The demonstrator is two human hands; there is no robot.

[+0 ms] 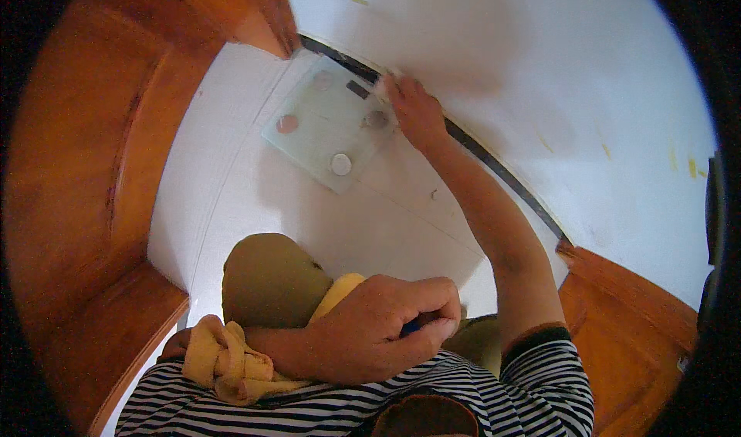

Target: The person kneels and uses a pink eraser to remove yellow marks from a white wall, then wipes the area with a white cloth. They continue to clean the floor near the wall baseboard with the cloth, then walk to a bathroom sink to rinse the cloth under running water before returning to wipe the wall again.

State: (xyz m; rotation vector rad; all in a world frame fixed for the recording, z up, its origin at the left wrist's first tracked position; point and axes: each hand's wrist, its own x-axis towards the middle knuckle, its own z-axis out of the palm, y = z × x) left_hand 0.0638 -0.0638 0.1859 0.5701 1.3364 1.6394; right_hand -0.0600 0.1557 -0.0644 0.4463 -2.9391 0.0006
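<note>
My right hand [414,110] reaches forward to the foot of the white wall, fingers bent over a whitish piece that looks like cloth or tissue [381,88]. It is beside the right edge of a glass bathroom scale [324,127], a clear plate with round discs near its corners and a dark display. Close to my body, my left hand [388,330] is curled around a dark blue object [412,326], mostly hidden by the fingers. A yellow cloth [228,362] hangs over my left wrist, and more yellow fabric shows behind that hand.
Pale floor tiles [370,223] with thin joints lie under the scale. A dark baseboard strip [498,168] runs along the white wall [579,78]. Brown wooden panels [98,147] stand on the left, and another wooden panel [619,333] on the right. My bent knee [269,280] is in front.
</note>
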